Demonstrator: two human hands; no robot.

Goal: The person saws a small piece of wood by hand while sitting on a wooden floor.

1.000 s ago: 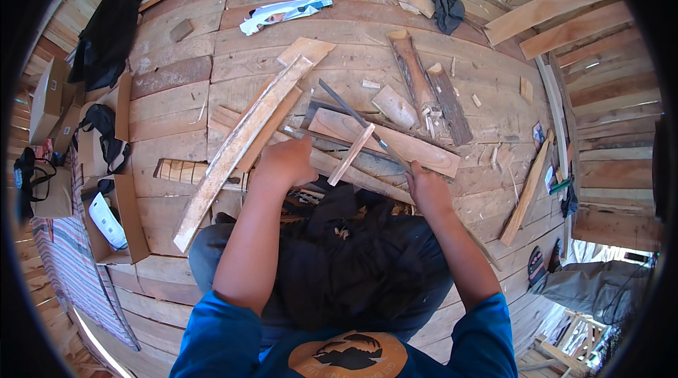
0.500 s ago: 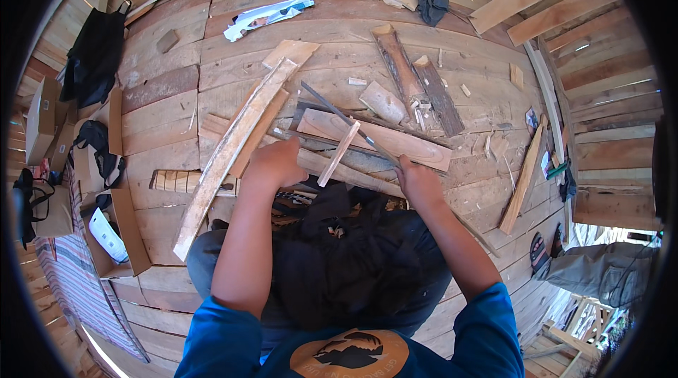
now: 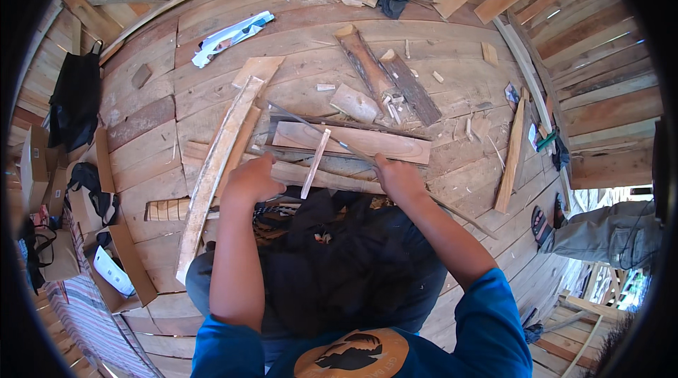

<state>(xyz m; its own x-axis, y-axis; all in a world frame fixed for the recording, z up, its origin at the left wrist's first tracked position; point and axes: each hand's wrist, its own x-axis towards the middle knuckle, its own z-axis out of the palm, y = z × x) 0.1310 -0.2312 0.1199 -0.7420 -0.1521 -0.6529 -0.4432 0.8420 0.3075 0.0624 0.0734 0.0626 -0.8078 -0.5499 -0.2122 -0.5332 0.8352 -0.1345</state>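
Note:
My right hand (image 3: 401, 179) is closed round a long thin dark rod (image 3: 311, 124) that slants up to the left over the boards. A pale narrow wood strip (image 3: 315, 165) crosses near the rod, between my hands; what supports it is unclear. My left hand (image 3: 251, 180) is beside the strip's left, fingers curled; whatever is in them is hidden. Under the rod lies a smooth brown board (image 3: 353, 139). A long rough-edged plank (image 3: 217, 173) lies left of my left hand, on other boards. Dark cloth (image 3: 332, 251) covers my lap.
Two bark-edged slabs (image 3: 367, 60) and small offcuts lie ahead. A long board (image 3: 512, 159) is at the right, near a person's sandalled foot (image 3: 542, 226). Open cardboard boxes (image 3: 131, 258) and a black bag (image 3: 73, 99) stand left. White-blue plastic (image 3: 232, 38) lies far left.
The whole view has turned slightly, so the boards appear further left. Both hands keep nearly the same places by the strip and rod; my left hand sits slightly nearer me.

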